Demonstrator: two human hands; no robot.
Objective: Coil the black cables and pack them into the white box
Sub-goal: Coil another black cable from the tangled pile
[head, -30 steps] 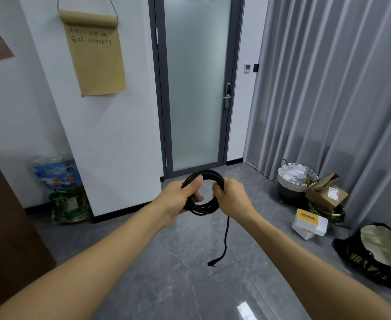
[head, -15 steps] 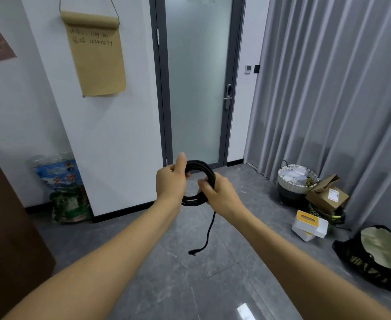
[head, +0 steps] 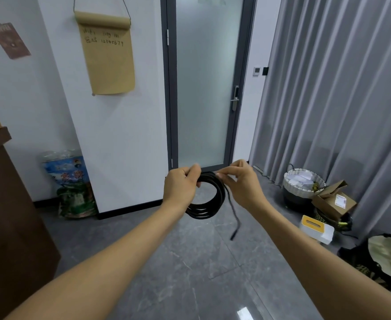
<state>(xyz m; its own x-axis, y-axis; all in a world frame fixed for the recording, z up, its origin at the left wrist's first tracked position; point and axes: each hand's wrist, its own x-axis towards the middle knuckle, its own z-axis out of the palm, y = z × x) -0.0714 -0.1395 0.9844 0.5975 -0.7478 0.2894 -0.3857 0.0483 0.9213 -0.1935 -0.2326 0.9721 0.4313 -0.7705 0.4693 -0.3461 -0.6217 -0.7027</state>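
Above a grey tiled floor (head: 190, 262), your left hand (head: 180, 188) grips the coiled black cable (head: 209, 204); your right hand (head: 243, 183) pinches its loose tail.

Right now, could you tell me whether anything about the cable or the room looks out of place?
The black cable is coiled between left hand and right hand, but its loose end dangles. A cardboard box leans askew against the wicker basket.

The hanging brown paper scroll (head: 108, 54) bears handwritten "12345679"; other writing is illegible.
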